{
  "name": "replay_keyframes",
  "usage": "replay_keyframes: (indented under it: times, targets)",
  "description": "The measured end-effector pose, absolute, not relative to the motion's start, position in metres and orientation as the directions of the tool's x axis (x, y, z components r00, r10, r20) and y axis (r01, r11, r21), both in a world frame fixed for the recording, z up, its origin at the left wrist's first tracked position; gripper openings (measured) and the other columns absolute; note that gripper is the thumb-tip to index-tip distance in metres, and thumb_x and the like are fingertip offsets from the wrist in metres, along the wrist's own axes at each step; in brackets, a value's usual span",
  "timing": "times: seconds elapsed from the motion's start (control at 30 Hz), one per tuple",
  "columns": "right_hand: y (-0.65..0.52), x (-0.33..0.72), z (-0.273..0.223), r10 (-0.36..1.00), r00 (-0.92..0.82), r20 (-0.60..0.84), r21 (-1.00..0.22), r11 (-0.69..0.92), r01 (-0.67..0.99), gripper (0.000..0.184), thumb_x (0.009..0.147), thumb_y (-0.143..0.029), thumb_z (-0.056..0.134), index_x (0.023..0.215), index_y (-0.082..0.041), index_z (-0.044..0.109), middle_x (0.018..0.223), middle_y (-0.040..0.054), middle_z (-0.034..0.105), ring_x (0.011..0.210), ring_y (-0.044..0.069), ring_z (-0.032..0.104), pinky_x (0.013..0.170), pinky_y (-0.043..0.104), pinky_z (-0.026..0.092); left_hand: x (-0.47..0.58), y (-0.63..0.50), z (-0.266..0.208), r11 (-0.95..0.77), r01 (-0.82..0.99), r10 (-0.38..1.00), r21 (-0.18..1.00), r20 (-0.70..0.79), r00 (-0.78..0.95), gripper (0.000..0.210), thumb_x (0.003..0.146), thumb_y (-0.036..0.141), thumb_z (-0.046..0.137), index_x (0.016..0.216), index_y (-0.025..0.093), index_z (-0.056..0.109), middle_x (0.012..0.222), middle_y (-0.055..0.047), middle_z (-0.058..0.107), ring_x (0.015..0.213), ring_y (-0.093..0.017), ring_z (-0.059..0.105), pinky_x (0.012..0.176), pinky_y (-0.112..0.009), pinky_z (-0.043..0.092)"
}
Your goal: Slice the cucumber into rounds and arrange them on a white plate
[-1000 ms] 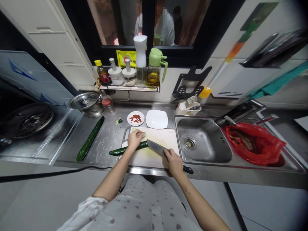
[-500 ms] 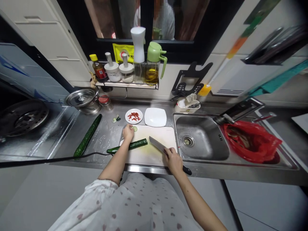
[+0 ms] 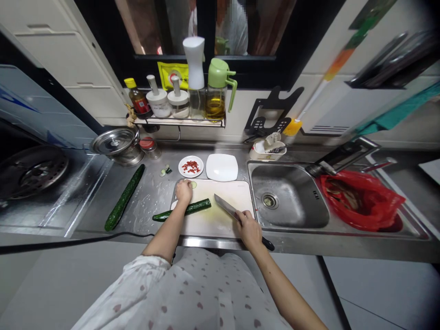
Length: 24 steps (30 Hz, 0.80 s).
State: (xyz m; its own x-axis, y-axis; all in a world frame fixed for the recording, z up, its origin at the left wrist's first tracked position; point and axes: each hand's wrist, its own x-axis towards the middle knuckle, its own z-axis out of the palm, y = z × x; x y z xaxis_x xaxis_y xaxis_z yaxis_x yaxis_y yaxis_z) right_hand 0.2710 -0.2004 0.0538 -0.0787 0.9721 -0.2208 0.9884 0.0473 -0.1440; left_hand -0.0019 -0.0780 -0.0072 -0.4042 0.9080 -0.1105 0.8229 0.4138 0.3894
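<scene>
My right hand (image 3: pixel 250 228) grips a kitchen knife (image 3: pixel 225 205) with a dark handle, its blade pointing up and left over the white cutting board (image 3: pixel 227 224). At the board's upper left, my left hand (image 3: pixel 184 191) is closed with its fingers curled. A pale cucumber slice (image 3: pixel 194 184) lies right at those fingertips; whether they pinch it is hidden. My left forearm passes over a cut cucumber (image 3: pixel 197 206) lying across the board, its cut end toward the knife. A whole cucumber (image 3: pixel 124 198) rests on the steel counter farther left.
Behind the board sit a small plate of chopped red pieces (image 3: pixel 190 167) and a white square plate (image 3: pixel 222 167). Cucumber scraps (image 3: pixel 165 170) lie left of them. A sink (image 3: pixel 288 197) with a red plastic bag (image 3: pixel 360 206) is at right; a lidded pot (image 3: pixel 118 145) stands at back left.
Both hands, the knife and the cut cucumber keep nearly the same places. My left hand's fingers have turned slightly, and the view has shifted a little.
</scene>
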Motion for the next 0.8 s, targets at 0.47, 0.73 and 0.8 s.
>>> replay_keyframes:
  times: [0.47, 0.73, 0.8]
  targets:
    - [-0.198, 0.268, 0.051, 0.964, -0.025, -0.263, -0.180, -0.023, 0.983, 0.033, 0.090, -0.026, 0.046, 0.121, -0.030, 0.058, 0.104, 0.0024, 0.055, 0.076, 0.011, 0.057, 0.063, 0.024, 0.032, -0.001, -0.084, 0.002, 0.368, 0.859, 0.930, 0.356, -0.130, -0.345, 0.030, 0.089, 0.032, 0.049, 0.112, 0.025, 0.067, 0.112, -0.009, 0.062, 0.107, -0.025, 0.052, 0.089, -0.034, 0.041]
    - [-0.191, 0.268, 0.040, 0.964, -0.011, -0.265, -0.304, -0.072, 0.950, 0.026, 0.092, -0.023, 0.039, 0.105, -0.018, 0.061, 0.098, 0.0050, 0.062, 0.080, 0.014, 0.056, 0.067, 0.024, 0.032, -0.002, -0.115, 0.014, 0.326, 0.824, 0.934, 0.464, -0.024, -0.356, 0.029, 0.086, 0.034, 0.054, 0.109, 0.026, 0.068, 0.112, -0.008, 0.063, 0.107, -0.028, 0.053, 0.091, -0.038, 0.043]
    - [-0.186, 0.266, 0.039, 0.964, -0.026, -0.264, -0.347, -0.070, 0.935, 0.023, 0.092, -0.023, 0.039, 0.099, -0.017, 0.060, 0.093, 0.0055, 0.063, 0.081, 0.015, 0.056, 0.068, 0.023, 0.032, 0.001, -0.125, 0.016, 0.203, 0.833, 0.971, 0.514, 0.001, -0.237, 0.027, 0.086, 0.034, 0.054, 0.107, 0.025, 0.069, 0.110, -0.007, 0.064, 0.105, -0.025, 0.055, 0.092, -0.036, 0.044]
